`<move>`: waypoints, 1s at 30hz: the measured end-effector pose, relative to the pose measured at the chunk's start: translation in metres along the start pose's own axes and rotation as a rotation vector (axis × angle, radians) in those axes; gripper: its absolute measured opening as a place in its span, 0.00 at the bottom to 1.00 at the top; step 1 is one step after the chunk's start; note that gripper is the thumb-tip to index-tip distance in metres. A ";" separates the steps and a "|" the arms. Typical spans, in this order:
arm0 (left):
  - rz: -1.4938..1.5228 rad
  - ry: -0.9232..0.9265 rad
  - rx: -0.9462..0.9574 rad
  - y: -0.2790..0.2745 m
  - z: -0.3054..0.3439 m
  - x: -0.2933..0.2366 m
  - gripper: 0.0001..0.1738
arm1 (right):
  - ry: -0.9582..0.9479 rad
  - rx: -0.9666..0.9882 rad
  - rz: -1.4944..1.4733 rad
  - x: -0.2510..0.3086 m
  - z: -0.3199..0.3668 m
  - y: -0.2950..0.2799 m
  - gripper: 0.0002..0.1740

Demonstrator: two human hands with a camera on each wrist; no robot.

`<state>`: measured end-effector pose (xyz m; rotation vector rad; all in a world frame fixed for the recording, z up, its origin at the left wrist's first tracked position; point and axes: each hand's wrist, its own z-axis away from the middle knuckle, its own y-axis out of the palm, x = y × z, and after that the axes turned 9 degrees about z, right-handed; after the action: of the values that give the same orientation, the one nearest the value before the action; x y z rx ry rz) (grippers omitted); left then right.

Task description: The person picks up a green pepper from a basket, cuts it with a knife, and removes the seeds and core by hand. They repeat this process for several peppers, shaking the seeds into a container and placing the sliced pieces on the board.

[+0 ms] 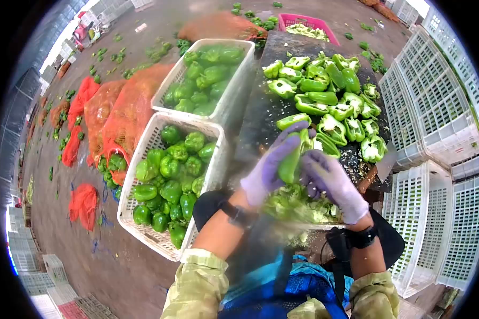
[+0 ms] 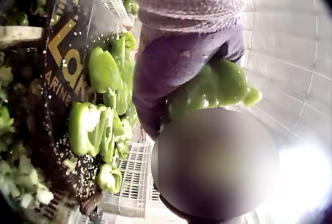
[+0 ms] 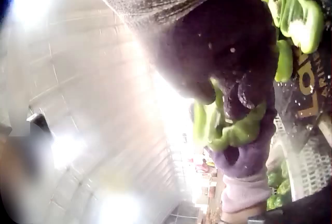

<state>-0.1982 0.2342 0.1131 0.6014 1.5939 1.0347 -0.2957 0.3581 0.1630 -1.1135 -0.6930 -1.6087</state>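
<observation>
Both hands gloved in purple and white, raised in front of the person, at the near edge of the dark table (image 1: 253,122). Left hand (image 1: 271,165): grip closed round a green pepper (image 1: 289,166), fingers curled about its side. Right hand (image 1: 330,178): fingers bent, grip pinching the same pepper at its opened end; the right wrist view shows the fingertips at the cut rim. Pepper is held above the table edge, between the two hands, over a heap of pale green scraps (image 1: 298,204). Part of the left wrist view is blurred.

On the table: cut pepper pieces (image 1: 332,129), several with pale cores showing, seeds scattered around them. Gold lettering (image 2: 65,53) on the table's side, partly legible.

To the person's left: near white crate (image 1: 125,210) and far white crate (image 1: 240,80), both holding whole green peppers (image 1: 170,166); red mesh sacks (image 1: 130,114) beyond. Pink basket (image 1: 332,33) at the table's far end, pale pieces inside. White crates (image 1: 423,95) stacked to the right.
</observation>
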 end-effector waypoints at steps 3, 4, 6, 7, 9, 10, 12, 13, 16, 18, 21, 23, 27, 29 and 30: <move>0.098 -0.202 0.200 -0.010 -0.003 -0.006 0.32 | -0.011 0.104 -0.108 -0.007 -0.004 0.004 0.11; -0.018 -0.088 0.092 -0.004 -0.001 -0.001 0.32 | -0.023 0.040 -0.206 -0.013 -0.005 0.009 0.09; -0.245 0.048 -0.091 0.002 -0.001 -0.001 0.32 | -0.078 -0.051 -0.156 -0.021 -0.002 0.012 0.08; -0.289 0.108 -0.184 -0.004 -0.003 0.002 0.31 | -0.118 -0.081 -0.011 -0.026 0.004 0.008 0.07; -0.380 0.236 -0.363 -0.023 -0.010 0.011 0.31 | -0.078 -0.018 0.165 -0.020 0.026 -0.003 0.06; -0.367 0.256 -0.475 -0.028 -0.006 0.006 0.28 | -0.055 0.090 0.179 -0.026 0.034 -0.010 0.08; -0.437 0.267 -0.497 -0.032 -0.003 -0.001 0.28 | -0.107 0.160 0.521 -0.045 0.037 -0.020 0.20; -0.495 0.259 -0.463 -0.029 -0.003 -0.001 0.28 | -0.176 0.109 0.854 -0.057 0.033 -0.024 0.30; -0.610 0.134 -0.403 -0.011 -0.003 0.017 0.30 | -0.240 -0.064 0.325 -0.057 0.014 -0.013 0.44; -0.555 0.072 -0.259 0.015 0.002 0.027 0.28 | -0.269 -0.163 0.194 -0.059 -0.003 -0.001 0.46; -0.630 0.185 0.010 -0.014 -0.004 0.021 0.30 | -0.344 -0.032 -0.261 -0.061 0.001 -0.011 0.42; -0.218 0.055 -0.137 0.007 -0.007 0.007 0.37 | -0.298 0.169 -0.684 -0.039 0.032 -0.025 0.38; -0.054 -0.034 -0.262 -0.003 -0.010 0.012 0.43 | -0.235 0.338 -0.895 -0.072 0.018 -0.019 0.37; 0.036 -0.192 -0.103 -0.006 -0.009 0.025 0.44 | -0.202 0.173 -0.627 -0.089 0.015 -0.010 0.43; 0.054 -0.245 -0.061 -0.002 -0.006 0.029 0.44 | -0.175 0.137 -0.669 -0.100 0.017 -0.021 0.40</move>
<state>-0.2114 0.2553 0.0972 0.7041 1.3344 1.0048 -0.3047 0.4206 0.0811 -0.9790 -1.3773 -1.9841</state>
